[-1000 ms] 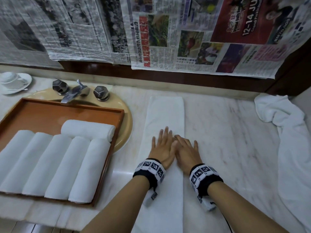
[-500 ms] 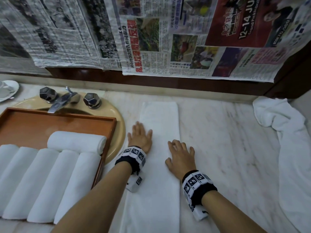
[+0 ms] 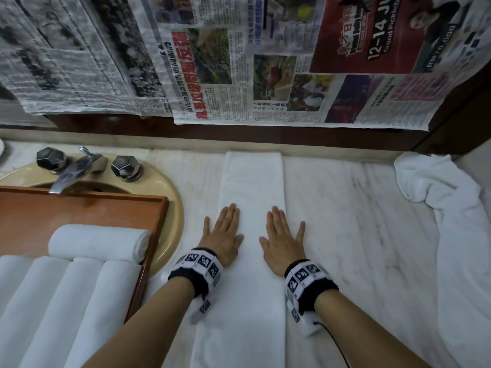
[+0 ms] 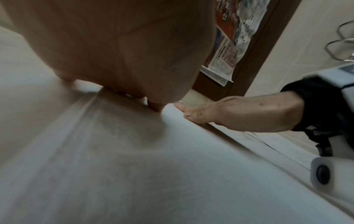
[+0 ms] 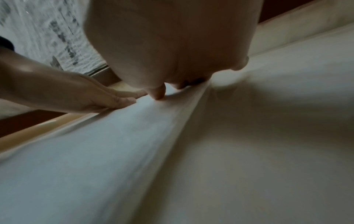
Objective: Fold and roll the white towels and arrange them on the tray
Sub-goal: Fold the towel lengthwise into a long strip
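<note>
Under your flat, relaxed fingers [image 3: 229, 213] lay the folded towel [image 3: 252, 181], its long axis running straight ahead, left hand [image 3: 223, 235] and right hand [image 3: 283, 241] equally near, grasping nothing.

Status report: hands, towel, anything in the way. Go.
Left hand and right hand flat, fingers straight, pressing the folded towel. Towel lies as a long strip, not yet rolled. Tray holds rolled towels; loose towel at right, clear of the strip.
</note>
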Motion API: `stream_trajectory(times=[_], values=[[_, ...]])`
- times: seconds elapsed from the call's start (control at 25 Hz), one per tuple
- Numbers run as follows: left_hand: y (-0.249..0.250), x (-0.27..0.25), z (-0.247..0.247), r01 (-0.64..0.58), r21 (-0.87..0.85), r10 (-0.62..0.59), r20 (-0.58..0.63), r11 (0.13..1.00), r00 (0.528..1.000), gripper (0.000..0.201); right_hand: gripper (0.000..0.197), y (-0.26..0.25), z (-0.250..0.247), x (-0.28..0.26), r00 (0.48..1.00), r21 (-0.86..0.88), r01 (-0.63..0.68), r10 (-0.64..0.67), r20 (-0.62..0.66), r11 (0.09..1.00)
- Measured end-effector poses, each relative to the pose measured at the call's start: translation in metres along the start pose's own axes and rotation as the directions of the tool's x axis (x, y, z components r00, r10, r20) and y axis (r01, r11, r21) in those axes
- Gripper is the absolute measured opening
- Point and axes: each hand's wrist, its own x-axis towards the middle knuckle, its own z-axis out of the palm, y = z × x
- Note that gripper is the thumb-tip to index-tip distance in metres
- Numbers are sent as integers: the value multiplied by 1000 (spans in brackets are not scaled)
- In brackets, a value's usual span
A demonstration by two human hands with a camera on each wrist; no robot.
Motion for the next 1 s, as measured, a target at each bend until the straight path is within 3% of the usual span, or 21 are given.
stream_trajectory(times=[0.2,0.32,0.44,0.52,0.56,0.6,0.64,0.68,0.72,0.76,0.88,0.92,1.0], values=[[-3,57,-34,29,55,-28,-5,998,1000,64,65,16,-32,61,998,-35,7,-5,64,999],[2,69,-59,64,55,-61,-43,996,997,63,64,14,-50,70,997,-34,-4,6,75,999],[23,31,-40,71,-1,-70,-187,997,980,62,64,-1,-27,24,996,-49,84,-84,-12,995],[26,-12,1,-87,34,91,-123,996,988,61,64,3,-1,-11,988,-65,151,-151,17,986],[16,-29,18,-111,19,112,-81,994,990,61,65,12,7,-20,991,-53,128,-125,56,990],[3,-38,30,-53,-23,51,-82,998,995,60,65,23,9,-21,996,-16,55,-54,72,998],[-9,-42,34,81,-126,-97,-123,989,988,59,66,34,9,-21,997,23,-59,58,60,998],[-17,-45,32,226,-219,-260,-139,949,956,59,66,41,6,-24,985,44,-165,162,50,985],[-17,-48,29,300,-263,-337,-111,917,935,59,67,39,5,-31,980,39,-196,194,38,980],[-8,-57,31,267,-247,-302,-116,931,946,59,68,29,9,-47,990,22,-142,141,10,990],[23,-94,67,-49,-55,40,-144,997,989,59,67,-8,50,-108,984,-27,177,-177,34,984],[16,-106,78,-66,-35,61,-128,997,990,58,67,-7,60,-121,981,-28,185,-183,59,982],[-15,-117,87,92,-102,-105,-132,990,986,58,65,10,66,-124,997,66,-16,11,82,998]])
